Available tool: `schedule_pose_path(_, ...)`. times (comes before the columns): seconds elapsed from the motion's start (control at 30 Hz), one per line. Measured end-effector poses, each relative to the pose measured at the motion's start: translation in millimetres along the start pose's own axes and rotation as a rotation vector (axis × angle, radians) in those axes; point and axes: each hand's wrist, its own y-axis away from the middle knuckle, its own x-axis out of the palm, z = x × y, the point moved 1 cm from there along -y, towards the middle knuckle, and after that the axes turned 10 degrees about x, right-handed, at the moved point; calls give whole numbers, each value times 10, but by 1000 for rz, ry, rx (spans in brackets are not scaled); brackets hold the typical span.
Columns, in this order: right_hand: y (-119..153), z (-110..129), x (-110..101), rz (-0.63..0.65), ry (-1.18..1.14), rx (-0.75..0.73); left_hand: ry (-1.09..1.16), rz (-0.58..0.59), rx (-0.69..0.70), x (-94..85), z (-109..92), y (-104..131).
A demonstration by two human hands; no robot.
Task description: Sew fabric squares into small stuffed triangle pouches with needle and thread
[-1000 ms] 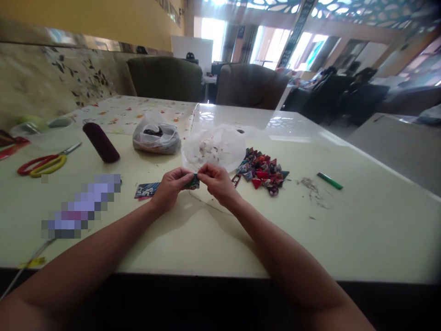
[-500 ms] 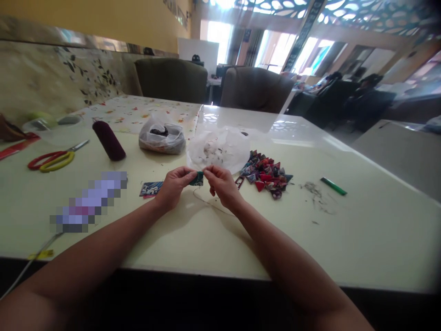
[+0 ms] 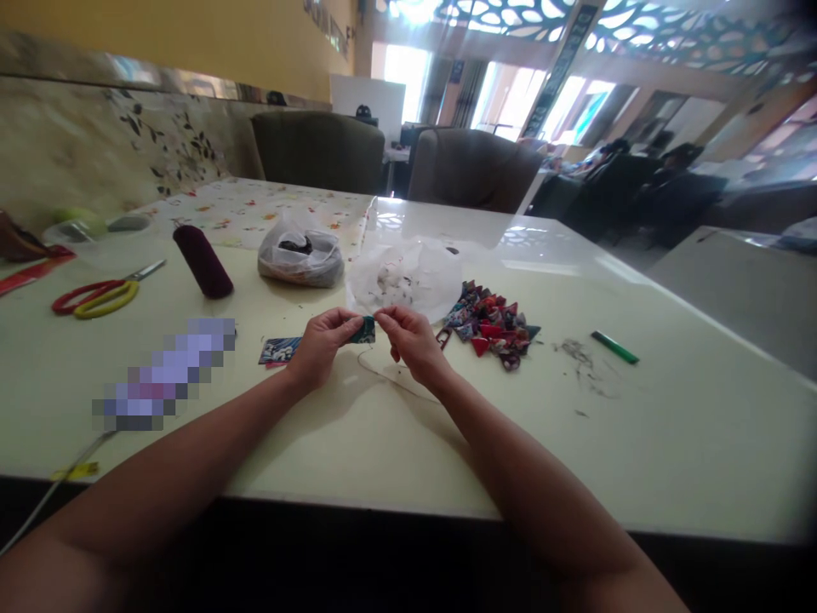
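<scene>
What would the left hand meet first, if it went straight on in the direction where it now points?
Most likely the right hand, which is close to the right end of the green cloth piece that the left hand holds; their exact depth is unclear.

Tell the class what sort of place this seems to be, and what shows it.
Probably a shared indoor room, perhaps a dining hall, used for handcraft: broad-backed chairs, red-and-yellow scissors and a pile of small patterned pieces suggest it.

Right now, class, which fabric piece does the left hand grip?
The green piece, pinched in the left hand; the blue patterned piece lies on the table, the multicoloured pieces in a heap.
</scene>
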Motion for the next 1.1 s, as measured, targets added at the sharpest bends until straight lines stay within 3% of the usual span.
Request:
schedule_pose_path(0.1,9,-5,10,46,6,7,-29,4,37,-25,7,-20)
schedule_pose_path(0.3,32,47,-27,-84,230,-182,-229,30,102,-64,-38,-41)
schedule_pose_path(0.5,55,112,-47,-67,431,-255,-318,145,112,-45,-96,-21)
schedule_pose_path(0.67,76,112,-27,-47,437,-249,-290,158,101,-50,-62,-23)
schedule_pose_path(0.93,63,99,-36,-44,365,-211,-427,87,315,-35,-84,3)
schedule_pose_path(1.1,78,113,-23,-33,354,-215,-511,90,365,-44,-90,7)
